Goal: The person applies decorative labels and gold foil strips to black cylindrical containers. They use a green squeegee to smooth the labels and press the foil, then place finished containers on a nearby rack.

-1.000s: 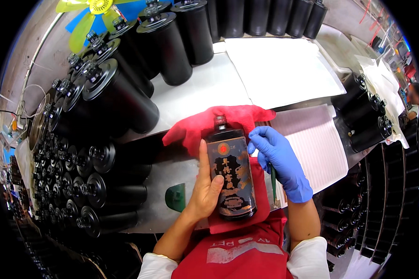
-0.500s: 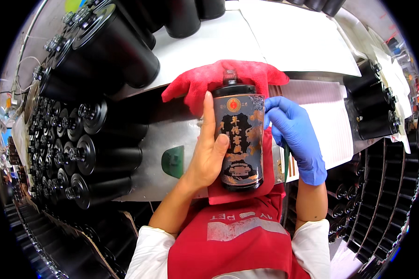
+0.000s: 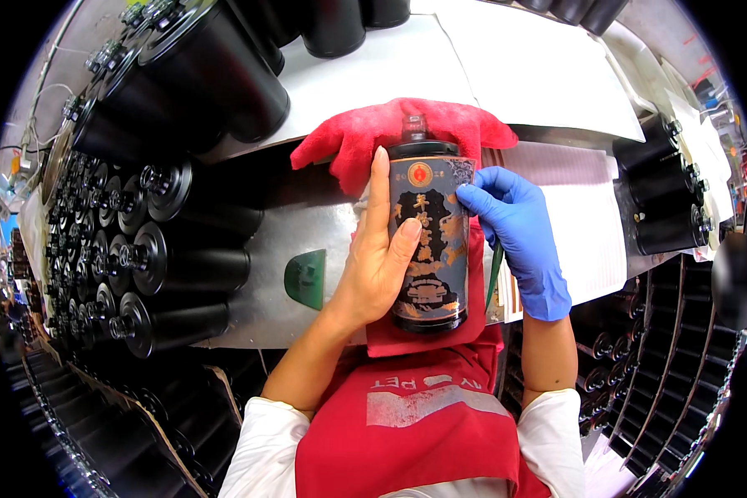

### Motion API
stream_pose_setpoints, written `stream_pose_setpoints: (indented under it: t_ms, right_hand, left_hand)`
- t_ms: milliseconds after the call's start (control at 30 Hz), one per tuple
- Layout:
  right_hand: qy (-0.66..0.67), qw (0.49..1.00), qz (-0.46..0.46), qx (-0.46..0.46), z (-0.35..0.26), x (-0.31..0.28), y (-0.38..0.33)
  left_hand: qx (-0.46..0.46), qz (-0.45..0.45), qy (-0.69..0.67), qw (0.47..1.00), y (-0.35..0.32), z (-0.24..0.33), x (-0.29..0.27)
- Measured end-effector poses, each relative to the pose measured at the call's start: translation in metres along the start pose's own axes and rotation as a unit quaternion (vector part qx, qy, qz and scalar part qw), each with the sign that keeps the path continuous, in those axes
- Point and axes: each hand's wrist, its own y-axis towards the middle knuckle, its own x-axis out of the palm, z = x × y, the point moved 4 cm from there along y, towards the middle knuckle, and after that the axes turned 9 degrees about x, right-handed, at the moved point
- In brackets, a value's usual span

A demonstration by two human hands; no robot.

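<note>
A black bottle [image 3: 431,324] with a clear glass neck lies on a red cloth [image 3: 353,137], its neck pointing away from me. Around its side is a dark grey label [image 3: 441,249] with gold and black decoration and a red-orange round emblem. My left hand [image 3: 379,261], bare, grips the bottle's left side, thumb across the label. In a blue glove, my right hand [image 3: 515,232] pinches the label's upper right edge between thumb and forefinger. A thin green tool [image 3: 495,270] sticks out below that palm; its other end is hidden.
A green scraper [image 3: 306,280] lies on the metal table [image 3: 266,307] left of the bottle. Black bottles [image 3: 195,259] crowd the left, and several black bottles [image 3: 664,207] sit at the right. White sheets [image 3: 548,75] cover the far surface; pale striped sheets [image 3: 573,224] lie beside my right hand.
My right thumb has come over the label's front near its upper right edge. The right side of the label sits closer to the bottle. The left hand keeps its hold.
</note>
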Motion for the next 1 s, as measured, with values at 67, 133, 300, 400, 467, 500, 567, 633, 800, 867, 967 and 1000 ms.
stream_pose_setpoints:
  t_ms: [67,133,300,400,467,500,567,633,800,867,967,1000]
  right_hand:
    - [-0.002,1.0,0.0,0.003,0.0,0.0,0.001]
    - [0.001,1.0,0.0,0.003,0.001,-0.001,0.001]
    - [0.008,1.0,-0.012,0.006,0.001,-0.001,0.003]
    - [0.006,1.0,-0.014,0.005,0.004,-0.002,0.005]
    - [0.008,1.0,-0.017,-0.01,0.002,-0.002,-0.001]
    - [-0.004,0.999,-0.016,-0.03,0.005,-0.004,-0.004]
    - [-0.013,0.998,-0.048,-0.037,0.013,-0.002,-0.012]
    - [-0.047,0.996,-0.081,-0.004,0.022,-0.003,-0.025]
    - [0.016,0.986,-0.126,0.106,0.038,0.0,-0.027]
    - [0.042,0.985,-0.137,0.093,0.053,-0.004,-0.019]
    - [0.038,0.986,-0.142,0.082,0.057,-0.004,-0.016]
    - [0.027,0.987,-0.138,0.082,0.057,-0.005,-0.015]
  left_hand:
    - [0.003,0.003,-0.004,1.0,-0.001,-0.001,0.0]
    - [0.005,0.002,-0.007,1.0,-0.001,-0.002,0.0]
    - [0.004,0.011,-0.039,0.999,0.0,0.0,0.001]
    - [0.015,0.002,0.035,0.999,-0.002,-0.001,-0.003]
    - [0.034,-0.009,0.091,0.995,0.0,0.0,-0.007]
    - [0.04,-0.025,0.128,0.991,0.0,-0.001,-0.007]
    - [0.039,-0.013,0.064,0.997,0.0,0.0,-0.006]
    - [0.047,-0.025,0.095,0.994,-0.001,0.001,-0.008]
    - [0.04,-0.026,0.079,0.996,-0.003,0.001,-0.007]
    - [0.043,-0.03,0.082,0.995,-0.002,0.002,-0.008]
    - [0.069,-0.032,0.144,0.987,-0.001,0.006,-0.009]
    - [0.062,-0.031,0.138,0.988,-0.001,0.006,-0.009]
